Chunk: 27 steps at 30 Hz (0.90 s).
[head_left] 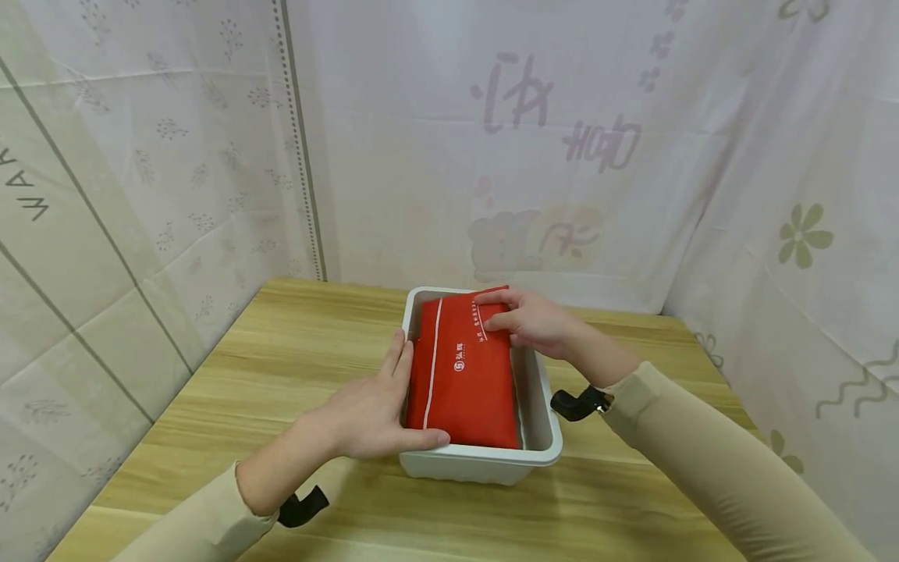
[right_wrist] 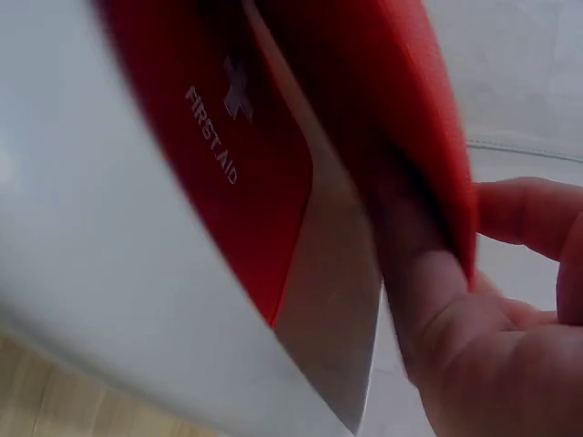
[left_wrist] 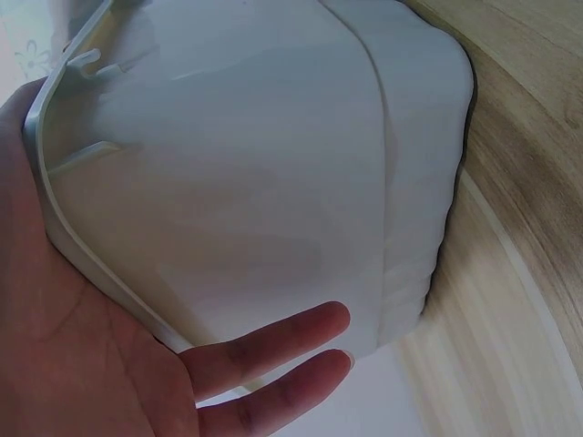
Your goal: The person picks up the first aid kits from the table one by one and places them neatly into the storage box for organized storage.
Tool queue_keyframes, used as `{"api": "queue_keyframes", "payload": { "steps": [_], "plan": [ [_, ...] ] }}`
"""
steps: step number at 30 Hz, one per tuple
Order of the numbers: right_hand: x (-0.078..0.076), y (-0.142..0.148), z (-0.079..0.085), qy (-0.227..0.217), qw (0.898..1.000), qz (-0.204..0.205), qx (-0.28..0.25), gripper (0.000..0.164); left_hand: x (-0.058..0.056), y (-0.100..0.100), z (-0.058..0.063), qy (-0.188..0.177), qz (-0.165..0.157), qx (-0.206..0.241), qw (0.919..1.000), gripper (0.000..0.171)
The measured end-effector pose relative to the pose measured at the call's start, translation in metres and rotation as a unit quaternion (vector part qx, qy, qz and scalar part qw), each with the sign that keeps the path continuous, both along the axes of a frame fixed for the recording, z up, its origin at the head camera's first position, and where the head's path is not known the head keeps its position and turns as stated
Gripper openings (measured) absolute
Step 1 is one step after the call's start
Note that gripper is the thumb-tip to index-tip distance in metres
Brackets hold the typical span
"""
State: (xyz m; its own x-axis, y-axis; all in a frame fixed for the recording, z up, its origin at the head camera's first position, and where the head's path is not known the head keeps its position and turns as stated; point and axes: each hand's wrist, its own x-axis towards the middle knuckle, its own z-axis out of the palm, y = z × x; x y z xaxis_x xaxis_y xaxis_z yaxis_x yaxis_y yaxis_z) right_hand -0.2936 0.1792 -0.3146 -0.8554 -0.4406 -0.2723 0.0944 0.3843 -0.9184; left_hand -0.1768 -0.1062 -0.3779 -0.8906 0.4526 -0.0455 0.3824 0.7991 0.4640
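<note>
A red first aid bag (head_left: 470, 398) with a white stripe and white lettering lies in a white plastic bin (head_left: 467, 468). My right hand (head_left: 537, 324) pinches the bag's far right edge, some fingers on top and the thumb below, as the right wrist view shows. Lower in the bin, a red panel (right_wrist: 260, 237) reads FIRST AID; whether it belongs to the same bag I cannot tell. My left hand (head_left: 365, 414) rests on the bin's near left corner, thumb along the front rim. In the left wrist view, two straight fingers (left_wrist: 273, 350) extend along the bin's outer wall (left_wrist: 237, 182).
The bin stands on a wood-grain table (head_left: 302, 351). Patterned pale curtains (head_left: 400, 156) hang behind the table and on both sides. A black wrist mount (head_left: 579, 404) sits by the right sleeve, another mount (head_left: 302, 507) by the left.
</note>
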Motion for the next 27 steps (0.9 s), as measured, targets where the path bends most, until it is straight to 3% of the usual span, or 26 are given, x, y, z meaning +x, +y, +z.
{"api": "queue_keyframes", "payload": {
  "steps": [10, 27],
  "plan": [
    [0.005, 0.005, 0.006, -0.005, 0.995, 0.033, 0.094, 0.067, 0.001, -0.001, -0.003, 0.003, -0.002, 0.007, 1.0000, 0.143],
    [0.014, 0.029, 0.017, 0.009, 0.996, 0.041, 0.081, 0.071, -0.004, -0.001, -0.003, -0.004, -0.001, 0.011, 0.9999, 0.142]
  ]
}}
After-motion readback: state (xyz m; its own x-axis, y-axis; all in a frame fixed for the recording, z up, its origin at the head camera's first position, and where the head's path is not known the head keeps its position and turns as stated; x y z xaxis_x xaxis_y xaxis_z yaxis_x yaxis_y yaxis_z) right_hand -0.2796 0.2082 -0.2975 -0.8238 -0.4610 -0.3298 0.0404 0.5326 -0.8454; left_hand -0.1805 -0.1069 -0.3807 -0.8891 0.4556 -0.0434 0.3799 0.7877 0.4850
